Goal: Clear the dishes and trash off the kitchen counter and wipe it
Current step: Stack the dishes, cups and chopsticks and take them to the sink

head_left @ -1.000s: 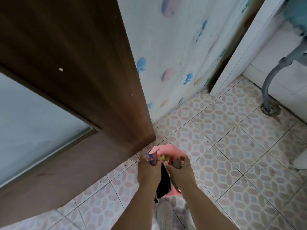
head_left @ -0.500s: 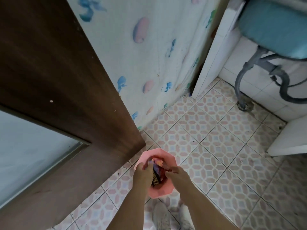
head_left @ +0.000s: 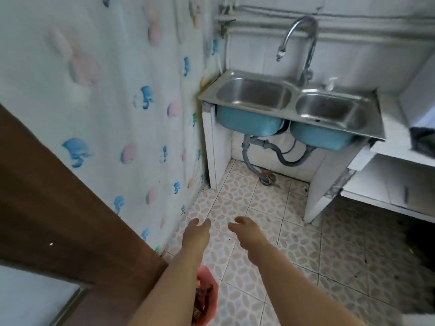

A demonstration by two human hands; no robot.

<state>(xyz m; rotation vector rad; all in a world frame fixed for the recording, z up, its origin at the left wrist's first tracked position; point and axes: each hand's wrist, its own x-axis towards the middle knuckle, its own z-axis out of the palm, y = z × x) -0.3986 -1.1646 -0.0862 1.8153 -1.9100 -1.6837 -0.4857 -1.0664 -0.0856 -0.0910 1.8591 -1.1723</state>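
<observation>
A pink trash bin [head_left: 211,300] stands on the floor tiles low in the view, partly hidden under my left forearm, with dark wrappers [head_left: 202,300] inside it. My left hand [head_left: 196,231] and my right hand [head_left: 244,229] reach forward side by side above the floor, well past the bin. Both have relaxed fingers and hold nothing. A steel double sink [head_left: 292,100] with a curved tap [head_left: 303,41] stands ahead, and a strip of white counter [head_left: 395,128] shows at the right edge.
A brown wooden door [head_left: 58,220] stands close on my left. A patterned curtain [head_left: 113,102] hangs behind it. Grey drain pipes [head_left: 277,156] run under the sink. White shelves [head_left: 390,184] sit at the right. Patterned floor tiles [head_left: 306,267] stretch ahead.
My hands let go of the wrappers into the pink bin and came up out of it, empty. My view lifted from the floor to the sink.
</observation>
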